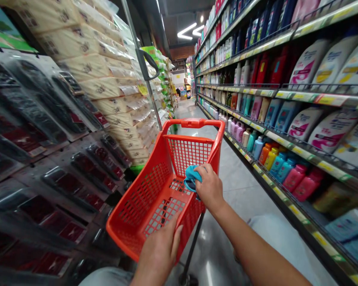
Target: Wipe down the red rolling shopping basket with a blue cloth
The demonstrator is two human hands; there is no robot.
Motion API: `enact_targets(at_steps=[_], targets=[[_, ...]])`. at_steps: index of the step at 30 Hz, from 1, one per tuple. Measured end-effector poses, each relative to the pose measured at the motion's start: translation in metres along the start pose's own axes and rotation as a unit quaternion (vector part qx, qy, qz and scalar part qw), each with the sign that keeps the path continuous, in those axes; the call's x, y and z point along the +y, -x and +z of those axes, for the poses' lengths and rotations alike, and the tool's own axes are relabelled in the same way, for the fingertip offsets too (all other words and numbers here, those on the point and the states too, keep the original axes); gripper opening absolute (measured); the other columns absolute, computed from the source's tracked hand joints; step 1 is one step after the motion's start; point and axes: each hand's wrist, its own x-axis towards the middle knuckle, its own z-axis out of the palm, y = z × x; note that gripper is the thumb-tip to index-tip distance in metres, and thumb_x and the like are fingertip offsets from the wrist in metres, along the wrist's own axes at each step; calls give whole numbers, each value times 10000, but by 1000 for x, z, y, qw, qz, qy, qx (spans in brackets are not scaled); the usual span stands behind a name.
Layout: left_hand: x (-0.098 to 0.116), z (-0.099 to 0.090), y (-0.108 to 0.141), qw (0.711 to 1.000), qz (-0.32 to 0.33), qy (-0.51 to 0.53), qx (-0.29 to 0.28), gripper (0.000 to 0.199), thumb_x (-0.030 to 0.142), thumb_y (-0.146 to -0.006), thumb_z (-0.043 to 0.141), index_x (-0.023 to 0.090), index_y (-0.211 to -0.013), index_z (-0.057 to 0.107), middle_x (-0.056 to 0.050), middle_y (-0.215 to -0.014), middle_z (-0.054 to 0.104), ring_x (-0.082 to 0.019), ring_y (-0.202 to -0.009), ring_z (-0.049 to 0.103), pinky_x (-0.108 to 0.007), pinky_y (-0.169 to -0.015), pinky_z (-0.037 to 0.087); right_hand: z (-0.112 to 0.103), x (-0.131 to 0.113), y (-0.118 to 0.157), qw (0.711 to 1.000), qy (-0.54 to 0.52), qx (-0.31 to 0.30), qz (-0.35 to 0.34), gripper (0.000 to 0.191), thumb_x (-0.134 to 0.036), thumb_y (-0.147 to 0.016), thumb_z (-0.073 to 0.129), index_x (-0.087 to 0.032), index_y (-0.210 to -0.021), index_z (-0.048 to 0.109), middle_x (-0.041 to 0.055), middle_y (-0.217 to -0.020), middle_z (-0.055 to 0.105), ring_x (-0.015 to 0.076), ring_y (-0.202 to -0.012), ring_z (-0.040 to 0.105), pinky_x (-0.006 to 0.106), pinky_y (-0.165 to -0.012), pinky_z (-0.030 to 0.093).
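A red plastic shopping basket with lattice walls and a moulded handle at its far end stands tilted in front of me. My left hand grips its near rim, with the thumb on the outer side and the other fingers partly hidden. Bunched in my right hand is a blue cloth with a darker part, pressed at the basket's right rim. Through the grid, the basket's floor shows no goods on it. A black leg runs down below the basket.
Shelves of shampoo bottles line the right side. On the left hang blister-packed goods beside stacked tissue packs. A metal pole with a grey loop handle rises behind the basket. Grey floor runs down the aisle.
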Motion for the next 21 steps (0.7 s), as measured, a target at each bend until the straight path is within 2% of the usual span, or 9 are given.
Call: enact_targets(at_steps=[3,6,9,13,17,21], targets=[[-25,-7,5,998,29,-37,38,411,353,-1039,348,237,-1293,650,-48,-958,811,-195,-795,783,-262,-681,614,12,-11,15,999,-39,11,-6,297,-114,-865,593,-258,-1106,689,54,-1213,634,213,-1017,655,312,-875,509],[-43,-7,11,988,43,-102,111,419,375,-1047,333,213,-1184,693,-53,-918,810,-191,-749,779,-258,-654,609,18,-22,23,998,-51,19,-17,330,-99,-855,601,-266,-1125,693,55,-1214,641,218,-1009,661,323,-877,522],[-55,-7,15,971,47,-153,175,449,400,-1053,309,206,-1030,713,-41,-820,799,-190,-664,763,-257,-580,586,18,-26,26,999,-28,12,-39,325,-109,-851,620,-274,-1121,698,50,-1207,653,218,-974,670,321,-844,532],[-63,-12,15,961,83,-162,208,438,399,-1056,313,202,-953,691,-27,-769,784,-165,-630,749,-234,-573,572,11,-20,25,997,26,6,-68,270,-173,-867,649,-279,-1109,706,55,-1226,653,215,-939,670,307,-779,530],[-70,-16,15,958,110,-138,226,375,394,-1047,362,209,-977,681,-10,-777,783,-148,-656,753,-219,-629,591,-11,0,1,993,88,25,-76,248,-180,-879,637,-272,-1096,717,64,-1236,646,211,-923,660,289,-717,506],[-87,-15,22,961,118,-101,230,342,412,-1032,398,234,-1011,690,1,-829,797,-152,-703,765,-228,-678,611,-53,32,-55,985,149,86,-25,227,-205,-892,610,-253,-1081,728,74,-1207,642,209,-882,644,273,-628,451]])
